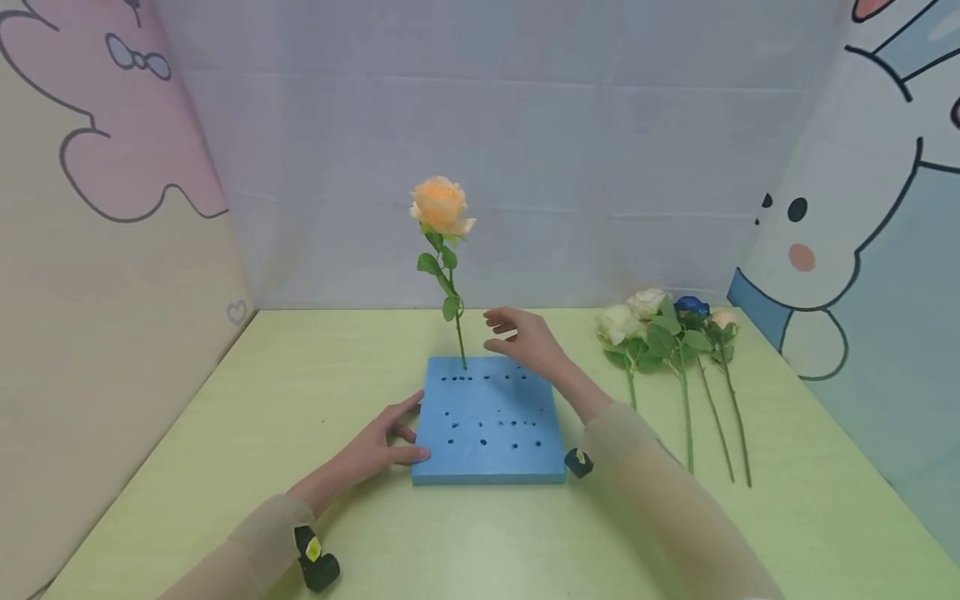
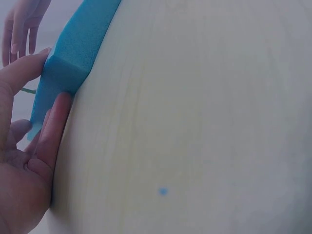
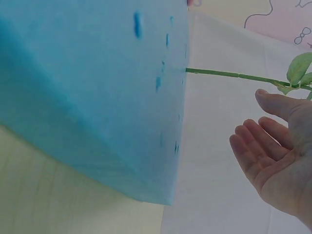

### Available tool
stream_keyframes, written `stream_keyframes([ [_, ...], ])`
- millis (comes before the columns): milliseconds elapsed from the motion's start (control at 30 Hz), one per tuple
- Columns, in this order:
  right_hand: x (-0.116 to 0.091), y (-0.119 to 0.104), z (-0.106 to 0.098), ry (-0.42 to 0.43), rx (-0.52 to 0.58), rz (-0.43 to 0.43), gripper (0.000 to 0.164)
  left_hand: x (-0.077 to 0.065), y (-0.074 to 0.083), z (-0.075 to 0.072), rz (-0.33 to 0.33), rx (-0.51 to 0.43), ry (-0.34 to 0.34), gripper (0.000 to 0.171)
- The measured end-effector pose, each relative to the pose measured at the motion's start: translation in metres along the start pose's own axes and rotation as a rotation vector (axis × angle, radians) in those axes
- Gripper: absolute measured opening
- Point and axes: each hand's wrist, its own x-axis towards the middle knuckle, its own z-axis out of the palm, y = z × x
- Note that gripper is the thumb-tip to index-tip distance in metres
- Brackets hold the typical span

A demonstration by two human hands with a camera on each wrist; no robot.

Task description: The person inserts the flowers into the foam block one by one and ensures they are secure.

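A blue foam board (image 1: 487, 458) with several small holes lies flat on the table. An artificial peach rose (image 1: 440, 206) stands upright in its back row of holes; the green stem (image 3: 219, 73) enters the board's top face. My left hand (image 1: 375, 442) grips the board's left edge, thumb on the top face near the front corner. Along the board's side wall (image 2: 63, 73), its other fingers lie close to the table. Just right of the stem, my right hand (image 1: 525, 340) hovers over the back edge with fingers loosely bent, holding nothing.
On the right of the table (image 1: 337, 333) lie several loose artificial roses: white roses (image 1: 618, 323), a blue rose (image 1: 692, 306) and a pale peach rose (image 1: 723, 319), stems toward the front. A white cloth (image 1: 525, 167) hangs behind, with printed panels at both sides.
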Motion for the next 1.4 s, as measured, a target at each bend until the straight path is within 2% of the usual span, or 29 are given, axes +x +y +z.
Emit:
stream_keyframes([
  [500, -0.037, 0.029, -0.027, 0.137, 0.025, 0.028, 0.053, -0.001, 0.001, -0.001, 0.012, 0.002, 0.004, 0.095],
  [800, -0.064, 0.052, -0.051, 0.121, 0.036, 0.075, 0.052, -0.001, -0.001, 0.004, 0.0, -0.008, 0.028, 0.093],
  [1167, -0.103, 0.08, -0.076, 0.147, -0.058, 0.117, 0.055, -0.001, -0.002, 0.007, -0.021, -0.013, 0.044, 0.091],
  [1400, -0.119, 0.087, -0.085, 0.112, -0.118, 0.135, 0.062, -0.002, -0.001, 0.007, -0.02, -0.023, 0.037, 0.091],
])
